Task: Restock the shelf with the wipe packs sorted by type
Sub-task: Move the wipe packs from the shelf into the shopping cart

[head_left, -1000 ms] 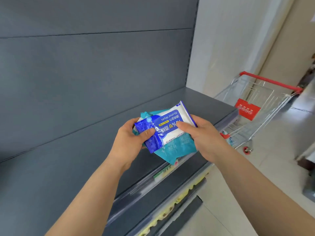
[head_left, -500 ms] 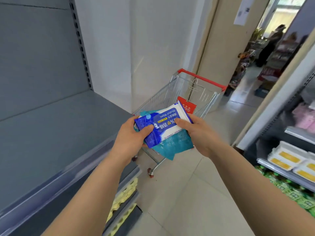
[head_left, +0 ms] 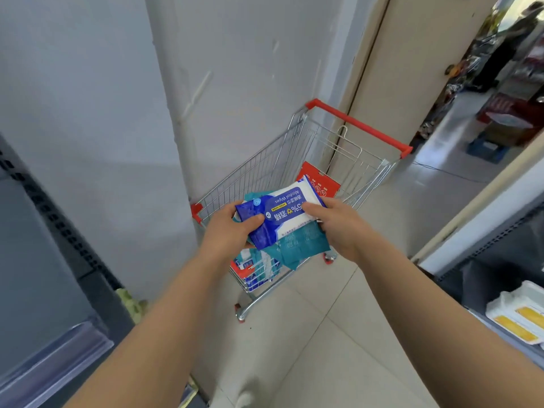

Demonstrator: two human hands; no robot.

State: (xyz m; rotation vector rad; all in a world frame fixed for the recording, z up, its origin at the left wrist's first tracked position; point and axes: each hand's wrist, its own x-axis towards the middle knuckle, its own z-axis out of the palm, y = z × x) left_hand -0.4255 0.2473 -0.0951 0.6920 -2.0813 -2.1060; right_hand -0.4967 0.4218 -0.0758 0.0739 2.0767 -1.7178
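above the shopping cart (head_left: 282, 160), an alcohol wipes pack (head_left: 279, 214) and half-hidden teal packs (head_left: 303, 242) are gripped by the left hand (head_left: 228, 231) and right hand (head_left: 338, 225), fingers curled round them.

The blue-and-white plastic alcohol wipe pack (head_left: 282, 214) lies on top of the teal plastic wipe pack (head_left: 303, 244). The left hand (head_left: 228, 231) grips their left end and the right hand (head_left: 338, 225) their right end, above the silver wire shopping cart (head_left: 259, 175). More loose plastic wipe packs (head_left: 254, 267) lie in the cart's near corner, below the left hand. The cart stands on the pale tiled floor (head_left: 338, 348), with the plain white wall (head_left: 235, 69) behind it. The grey metal shelf unit (head_left: 44, 290) is at far left. The white foam trays (head_left: 515, 316) sit on a shelf at far right.
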